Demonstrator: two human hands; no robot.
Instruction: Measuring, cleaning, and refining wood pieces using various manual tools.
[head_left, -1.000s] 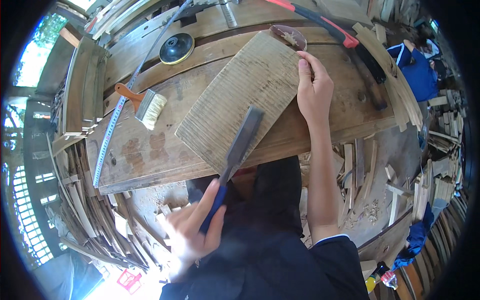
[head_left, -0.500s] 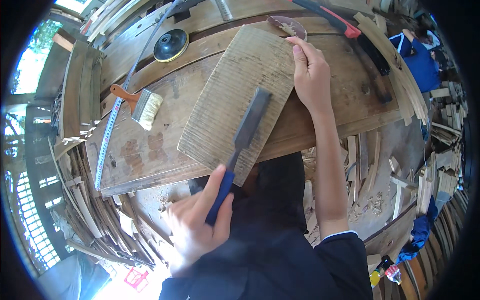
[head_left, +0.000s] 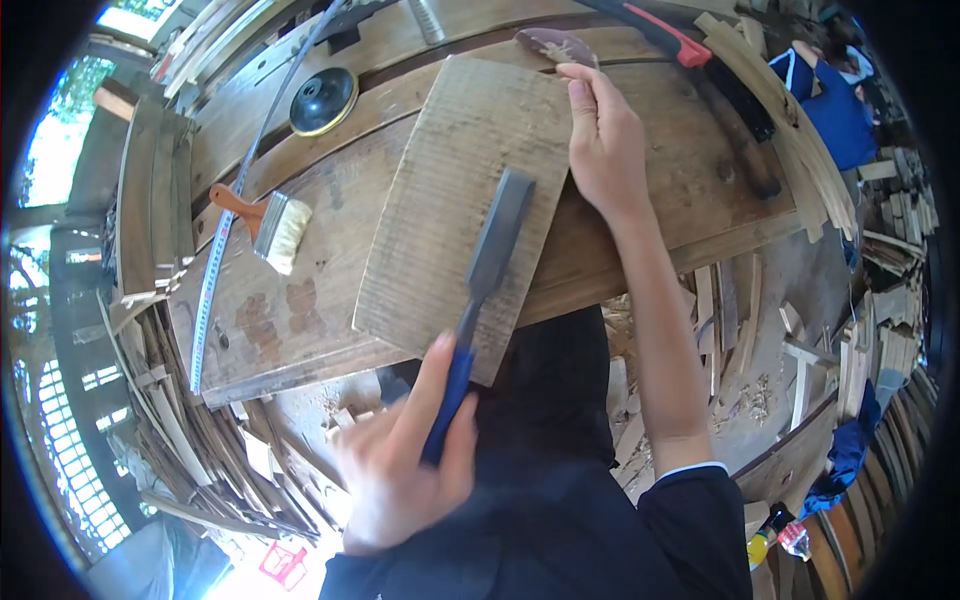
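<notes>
My left hand (head_left: 410,460) is closed round the blue handle of a wide chisel (head_left: 498,235). The flat steel blade points away from me and lies over a rough-sawn wooden board (head_left: 430,190); whether it touches the face all along I cannot tell. With its fingers closed, my right hand (head_left: 606,135) pinches the board's far right corner. The board is tilted on the workbench (head_left: 680,230), and its near end juts past the bench's front edge toward my lap. Just beyond my right fingers sits a dark reddish oval piece (head_left: 553,44) with pale shavings on it.
Left on the bench are a paintbrush (head_left: 281,230), a steel ruler (head_left: 210,300) and a round black pad (head_left: 323,101). A red-and-black handled tool (head_left: 690,52) and wooden strips (head_left: 800,150) lie right. Scrap wood (head_left: 190,440) surrounds the bench. A person in blue (head_left: 838,118) is far right.
The board has turned slightly anticlockwise, its far end going left along with my right hand. The chisel has shifted a little over the board, still in my left hand.
</notes>
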